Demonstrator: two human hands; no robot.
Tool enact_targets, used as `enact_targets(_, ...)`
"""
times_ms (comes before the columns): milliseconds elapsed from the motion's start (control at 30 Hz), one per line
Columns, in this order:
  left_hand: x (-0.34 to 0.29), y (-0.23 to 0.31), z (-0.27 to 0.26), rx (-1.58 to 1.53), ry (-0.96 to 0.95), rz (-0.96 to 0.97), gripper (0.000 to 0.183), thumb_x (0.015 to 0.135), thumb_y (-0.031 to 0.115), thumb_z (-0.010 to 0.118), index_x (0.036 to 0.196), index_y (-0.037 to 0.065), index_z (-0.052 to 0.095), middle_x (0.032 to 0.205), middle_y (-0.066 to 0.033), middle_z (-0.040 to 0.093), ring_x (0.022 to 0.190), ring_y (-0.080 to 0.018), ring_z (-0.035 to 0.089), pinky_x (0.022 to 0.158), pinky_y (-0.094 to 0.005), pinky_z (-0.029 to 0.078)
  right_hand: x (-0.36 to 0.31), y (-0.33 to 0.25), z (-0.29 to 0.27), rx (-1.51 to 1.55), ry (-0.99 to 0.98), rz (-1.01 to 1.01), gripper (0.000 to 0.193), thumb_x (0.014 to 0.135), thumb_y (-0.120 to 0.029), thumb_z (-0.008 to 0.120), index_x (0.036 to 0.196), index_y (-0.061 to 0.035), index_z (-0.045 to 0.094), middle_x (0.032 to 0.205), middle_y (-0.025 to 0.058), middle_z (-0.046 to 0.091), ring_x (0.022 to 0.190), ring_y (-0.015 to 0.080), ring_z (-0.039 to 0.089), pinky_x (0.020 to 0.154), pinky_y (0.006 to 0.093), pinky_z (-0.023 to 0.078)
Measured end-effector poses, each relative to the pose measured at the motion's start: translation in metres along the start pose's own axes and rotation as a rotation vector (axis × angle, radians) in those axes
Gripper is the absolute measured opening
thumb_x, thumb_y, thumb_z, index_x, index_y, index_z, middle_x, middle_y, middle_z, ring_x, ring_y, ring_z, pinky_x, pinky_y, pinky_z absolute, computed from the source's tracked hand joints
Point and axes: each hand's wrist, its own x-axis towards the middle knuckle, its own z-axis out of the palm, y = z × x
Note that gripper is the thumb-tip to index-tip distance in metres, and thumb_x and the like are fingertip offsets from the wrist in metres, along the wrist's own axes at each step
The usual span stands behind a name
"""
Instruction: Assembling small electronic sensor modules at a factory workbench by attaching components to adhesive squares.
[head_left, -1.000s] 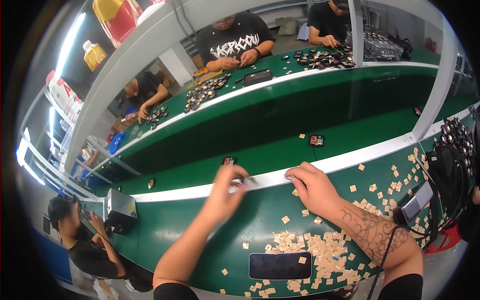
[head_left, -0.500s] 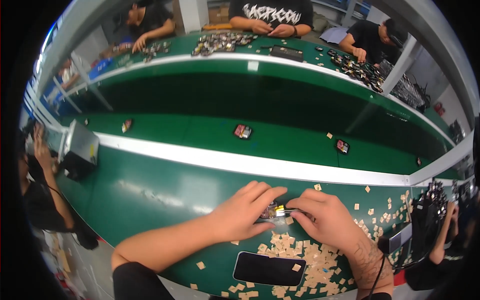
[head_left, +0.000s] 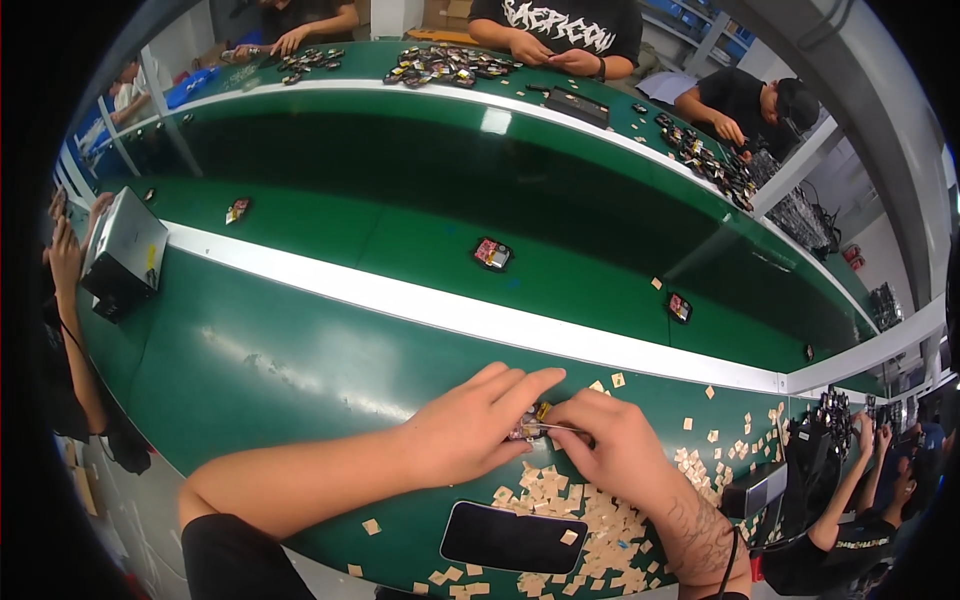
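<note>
1. Okay, so the small gadget [head_left: 524, 428] is right between the hands, over the green surface [head_left: 300, 350]. Can't tell if it's resting there or lifted a hair, the fingers hide too much.
2. Left hand [head_left: 470, 415] has it gripped, thumb on the near side and fingers arched over the far side. Basically a human vise.
3. Right hand [head_left: 608, 442] is pinching a thin metal tool [head_left: 566, 429], looks like tweezers, with the tip at the gadget's open right end, next to a yellow bit [head_left: 543, 410].
4. My read on the step: fine fiddly work on the gadget's insides. Whether the tip is gripping anything is too small to tell.
5. Next move calls for a steady left hand and a light, small motion at the tip — I'd worry about slipping and scratching something in there.
6. Elbow room's tight too: loose tan squares [head_left: 540, 490] are heaped just nearer the body, beside a dark phone [head_left: 512, 537] — easy to scatter with a sloppy wrist.
</note>
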Motion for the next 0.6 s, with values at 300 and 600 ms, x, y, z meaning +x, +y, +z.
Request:
enact_targets(300,0.000,0.006,-0.005,0.103,-0.035,0.011,0.080,0.088,0.010,0.082,0.156,0.002,0.041,0.125,-0.0186,0.059,0.114,-0.0389,0.060,0.096,-0.0455,0.054,-0.005,0.001,-0.011,0.044,-0.016,-0.037,0.015,0.089,-0.004,0.076,0.103,-0.0048,0.072,0.088,0.0060,0.064,0.075,0.0225,0.068,0.066,0.0341,0.056)
enact_targets(600,0.001,0.004,-0.003,0.119,0.008,0.081,0.074,0.084,0.010,0.086,0.148,0.005,0.051,0.115,-0.0164,0.061,0.109,-0.0387,0.061,0.094,-0.0457,0.054,-0.007,-0.012,-0.001,-0.229,0.004,-0.106,0.023,0.081,-0.006,0.076,0.102,-0.0079,0.066,0.090,0.0042,0.059,0.081,0.0231,0.067,0.068,0.0375,0.057)
